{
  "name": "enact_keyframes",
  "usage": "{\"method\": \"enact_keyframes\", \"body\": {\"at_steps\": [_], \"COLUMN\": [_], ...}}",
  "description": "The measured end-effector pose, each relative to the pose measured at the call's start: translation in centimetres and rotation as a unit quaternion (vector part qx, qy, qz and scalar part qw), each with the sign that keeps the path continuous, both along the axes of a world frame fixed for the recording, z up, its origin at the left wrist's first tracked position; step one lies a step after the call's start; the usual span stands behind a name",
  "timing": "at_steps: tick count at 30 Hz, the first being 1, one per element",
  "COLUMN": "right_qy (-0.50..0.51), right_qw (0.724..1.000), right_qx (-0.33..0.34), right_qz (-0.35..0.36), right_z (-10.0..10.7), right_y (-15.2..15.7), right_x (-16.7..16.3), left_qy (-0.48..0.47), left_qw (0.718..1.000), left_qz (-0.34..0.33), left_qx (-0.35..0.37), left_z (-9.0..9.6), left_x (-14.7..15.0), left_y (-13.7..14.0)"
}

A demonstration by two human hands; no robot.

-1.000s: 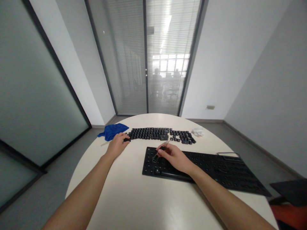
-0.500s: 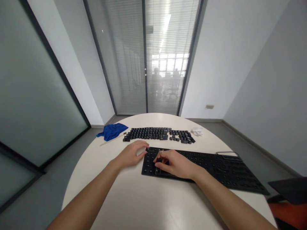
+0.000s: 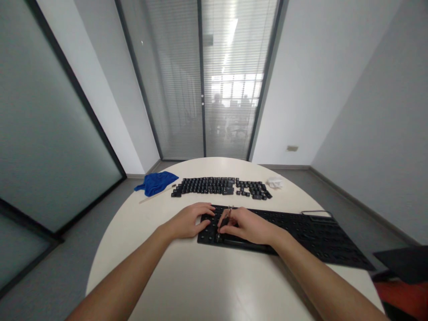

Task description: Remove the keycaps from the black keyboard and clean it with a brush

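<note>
A black keyboard base (image 3: 267,246) with its keycaps off lies across the table in front of me, its sockets showing in rows. My left hand (image 3: 187,221) rests at its left end, thumb and fingers apart on the edge and top, gripping nothing. Just right of it, my right hand (image 3: 245,225) is closed in a pinch over the left part of the base. Between its fingers is a thin metal wire tool (image 3: 219,236) with a dark middle. One end of the tool reaches down to the base; my fingers hide much of the rest.
Loose black keycaps (image 3: 207,185) lie in rows behind the base. A blue cloth (image 3: 157,183) and a thin stick (image 3: 155,195) are at the back left. Crumpled white tissue (image 3: 274,182) sits back right. A dark chair (image 3: 404,263) stands by the round table's (image 3: 187,276) right edge.
My left hand has shifted slightly right and nearer, further onto the base. The wire tool in my right hand has turned and now leans, while that hand stays over the same area.
</note>
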State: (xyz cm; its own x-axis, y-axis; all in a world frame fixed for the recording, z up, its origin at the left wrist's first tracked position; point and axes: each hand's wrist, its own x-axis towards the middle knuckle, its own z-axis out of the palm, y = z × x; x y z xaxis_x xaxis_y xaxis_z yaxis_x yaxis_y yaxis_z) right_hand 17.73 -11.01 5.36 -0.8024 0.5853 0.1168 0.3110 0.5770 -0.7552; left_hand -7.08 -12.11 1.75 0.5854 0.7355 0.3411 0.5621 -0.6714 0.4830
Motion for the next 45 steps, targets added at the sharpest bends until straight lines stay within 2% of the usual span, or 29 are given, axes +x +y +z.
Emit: {"method": "enact_keyframes", "body": {"at_steps": [5,10,14,22,27,32,38,45], "right_qy": [0.053,0.096,0.112,0.169,0.190,0.204,0.248,0.230], "right_qw": [0.995,0.978,0.966,0.954,0.953,0.947,0.926,0.947], "right_qx": [-0.086,-0.184,-0.233,-0.238,-0.222,-0.234,-0.277,-0.208], "right_qz": [-0.006,-0.005,-0.006,-0.066,-0.079,-0.075,-0.071,-0.079], "right_z": [-1.0,-2.0,-2.7,-3.1,-3.4,-3.6,-3.9,-3.9], "right_y": [0.4,1.1,1.8,2.2,2.6,2.9,2.8,2.6], "right_x": [-0.2,-0.4,-0.4,-0.4,-0.4,-0.4,-0.4,-0.3], "left_qy": [-0.006,-0.009,-0.006,-0.026,-0.089,-0.105,-0.131,-0.148], "left_qw": [1.000,1.000,1.000,0.999,0.996,0.992,0.980,0.975], "left_qz": [-0.007,-0.012,-0.014,-0.026,-0.021,0.001,0.032,0.048], "left_qx": [-0.001,0.003,0.007,-0.003,-0.010,-0.067,-0.148,-0.161], "left_z": [0.1,0.1,0.1,0.5,0.6,0.7,0.8,0.5], "left_x": [0.0,0.0,0.0,0.6,1.3,1.7,1.9,2.4], "left_y": [0.0,0.0,0.0,-0.4,-0.3,-0.4,-0.7,-0.3]}}
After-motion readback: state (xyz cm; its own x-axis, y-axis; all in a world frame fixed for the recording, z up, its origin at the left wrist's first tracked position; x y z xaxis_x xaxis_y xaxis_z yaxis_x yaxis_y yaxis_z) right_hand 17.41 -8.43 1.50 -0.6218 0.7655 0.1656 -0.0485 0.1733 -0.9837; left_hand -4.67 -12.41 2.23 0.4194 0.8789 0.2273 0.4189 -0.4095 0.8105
